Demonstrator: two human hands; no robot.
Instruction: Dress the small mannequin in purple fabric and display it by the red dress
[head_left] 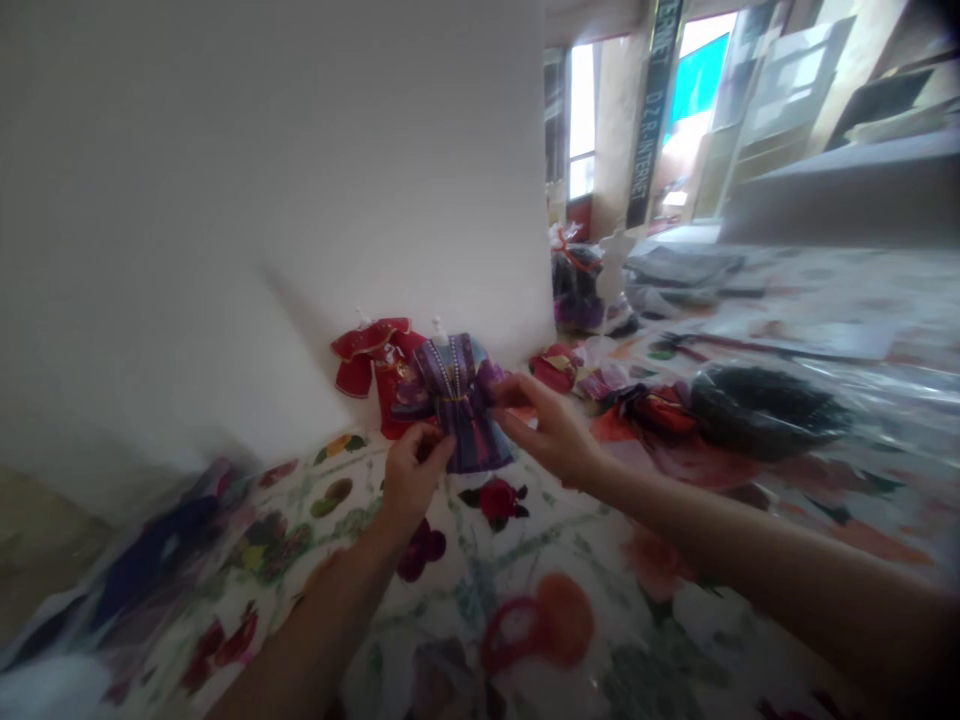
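Note:
A small purple doll dress [459, 425] with a beaded front and puffed sleeves stands upright on a small white stand, whose top pokes out at the neck. My left hand [415, 472] is closed, fingers curled at the lower left side of the skirt below one sleeve. On the other side, the thumb and forefinger of my right hand [551, 425] close around the edge of the opposite sleeve. Just behind and to the left, a red doll outfit [391, 375] with gold trim stands against the wall, partly covered by the purple dress.
A white wall [300, 180] rises behind the dresses. Flower-and-fruit cloth [465, 540] covers the table. To the right lie a black plastic-wrapped bundle [765, 410] and red fabric pieces [660, 410]. A white doll-shaped stand [613, 265] stands farther back. Dark blue fabric [161, 550] lies left.

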